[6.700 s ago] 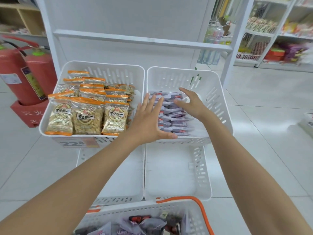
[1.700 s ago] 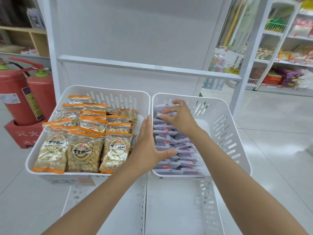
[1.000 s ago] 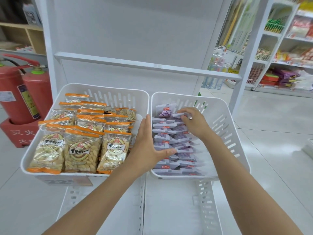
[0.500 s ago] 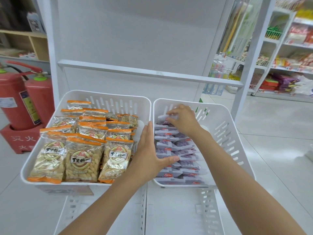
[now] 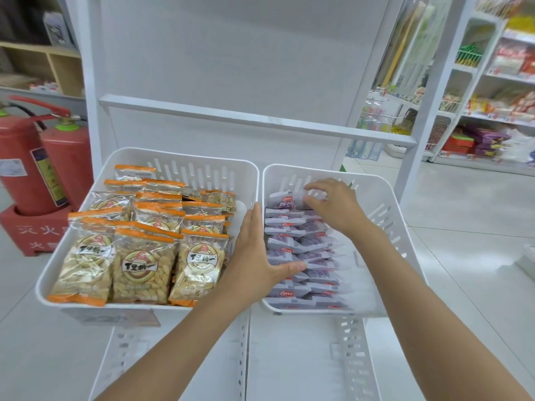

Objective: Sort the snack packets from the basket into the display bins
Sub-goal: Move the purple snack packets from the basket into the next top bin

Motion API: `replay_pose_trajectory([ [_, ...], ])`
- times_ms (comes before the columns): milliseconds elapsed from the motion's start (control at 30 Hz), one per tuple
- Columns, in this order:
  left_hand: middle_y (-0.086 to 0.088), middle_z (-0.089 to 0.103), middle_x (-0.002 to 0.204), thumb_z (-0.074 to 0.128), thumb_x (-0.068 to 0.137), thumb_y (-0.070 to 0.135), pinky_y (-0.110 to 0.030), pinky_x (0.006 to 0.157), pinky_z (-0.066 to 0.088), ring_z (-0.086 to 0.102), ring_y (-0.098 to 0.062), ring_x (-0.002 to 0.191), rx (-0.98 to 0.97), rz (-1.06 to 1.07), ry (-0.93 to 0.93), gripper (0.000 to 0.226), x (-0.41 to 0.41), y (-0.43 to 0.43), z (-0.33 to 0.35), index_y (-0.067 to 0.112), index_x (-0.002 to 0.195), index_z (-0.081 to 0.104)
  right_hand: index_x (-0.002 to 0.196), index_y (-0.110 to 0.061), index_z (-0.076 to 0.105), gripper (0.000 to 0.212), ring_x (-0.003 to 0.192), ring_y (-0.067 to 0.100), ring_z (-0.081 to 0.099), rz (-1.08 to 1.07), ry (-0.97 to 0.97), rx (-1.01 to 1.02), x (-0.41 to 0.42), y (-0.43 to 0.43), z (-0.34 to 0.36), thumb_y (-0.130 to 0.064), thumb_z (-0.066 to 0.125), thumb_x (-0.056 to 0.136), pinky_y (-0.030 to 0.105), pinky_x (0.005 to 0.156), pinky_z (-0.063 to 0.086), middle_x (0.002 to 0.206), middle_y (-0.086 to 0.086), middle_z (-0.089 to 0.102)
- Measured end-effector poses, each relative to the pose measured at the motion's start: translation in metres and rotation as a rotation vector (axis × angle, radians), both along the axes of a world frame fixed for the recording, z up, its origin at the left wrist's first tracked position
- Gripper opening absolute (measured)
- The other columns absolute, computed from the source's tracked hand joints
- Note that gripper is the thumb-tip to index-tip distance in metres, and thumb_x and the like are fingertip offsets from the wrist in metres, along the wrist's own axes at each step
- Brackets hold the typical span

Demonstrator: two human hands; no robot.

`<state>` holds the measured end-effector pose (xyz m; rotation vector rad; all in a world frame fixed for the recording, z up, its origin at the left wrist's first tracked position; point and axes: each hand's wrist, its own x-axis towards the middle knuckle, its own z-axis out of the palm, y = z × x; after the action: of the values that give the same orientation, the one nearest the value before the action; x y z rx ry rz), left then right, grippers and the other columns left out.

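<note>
Seen done: left white slotted plastic bin (image 5: 220, 175) filled with orange-trimmed clear peanut packets (image 5: 139, 264); purple-and-white snack packets (image 5: 292, 250) rowed in right white slotted bin (image 5: 385, 209), right side bare. Row steadied by flat, straight-fingered left hand (image 5: 254, 256); rear packet (image 5: 285, 202) pinched by right hand (image 5: 333, 209). Source basket unseen: remainder unknown.

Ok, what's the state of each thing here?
left bin: packed with nut packets.
right bin: purple packets rowed along its left side.
left hand: open, straight fingers between the bins, thumb on purple packets.
right hand: pinching the rear purple packet.
</note>
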<state>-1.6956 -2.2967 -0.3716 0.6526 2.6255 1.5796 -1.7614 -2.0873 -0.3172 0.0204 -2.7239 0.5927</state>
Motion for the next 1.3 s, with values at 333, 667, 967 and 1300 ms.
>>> replay_pose_trajectory([
  [333,0.017,-0.015,0.162,0.079,0.071,0.056,-0.022,0.111,0.007,-0.004,-0.004,0.149,-0.022,0.022,0.019,0.127,-0.001,0.001,-0.002,0.036,0.154,-0.015,0.130,-0.014,0.060,0.042,0.126,0.016,0.053,0.115,-0.075,-0.413,0.007,0.007,-0.023,0.002,0.058,0.091,0.029,0.112,0.036,0.134,0.003,0.059],
  [667,0.006,-0.018,0.164,0.076,0.077,0.053,-0.034,0.120,0.007,-0.010,-0.012,0.151,-0.131,0.108,0.022,0.119,0.004,0.000,0.006,0.027,0.156,-0.009,0.115,-0.021,0.068,0.030,0.112,0.001,0.049,-0.023,0.123,-0.495,0.061,-0.006,-0.024,-0.009,0.065,0.087,0.015,0.098,0.035,0.121,-0.009,0.061],
  [967,-0.002,0.057,0.110,0.075,0.086,0.026,-0.032,0.085,0.043,0.055,-0.023,0.103,-0.130,0.201,0.227,0.040,0.111,-0.030,0.023,0.013,0.120,0.060,0.102,-0.014,0.071,0.023,0.080,0.007,0.061,-0.083,0.088,-0.535,0.219,-0.055,-0.046,-0.004,0.063,0.084,0.014,0.073,0.046,0.100,-0.005,0.068],
  [1300,-0.001,0.058,0.118,0.074,0.087,0.034,-0.027,0.079,0.045,0.055,-0.012,0.088,-0.310,0.049,-0.253,0.045,0.255,-0.127,-0.119,0.016,0.125,0.057,0.114,-0.006,0.066,0.029,0.083,0.014,0.058,0.104,-0.807,-0.254,0.368,-0.100,-0.202,-0.015,0.070,0.087,0.019,0.071,0.045,0.103,0.005,0.063],
])
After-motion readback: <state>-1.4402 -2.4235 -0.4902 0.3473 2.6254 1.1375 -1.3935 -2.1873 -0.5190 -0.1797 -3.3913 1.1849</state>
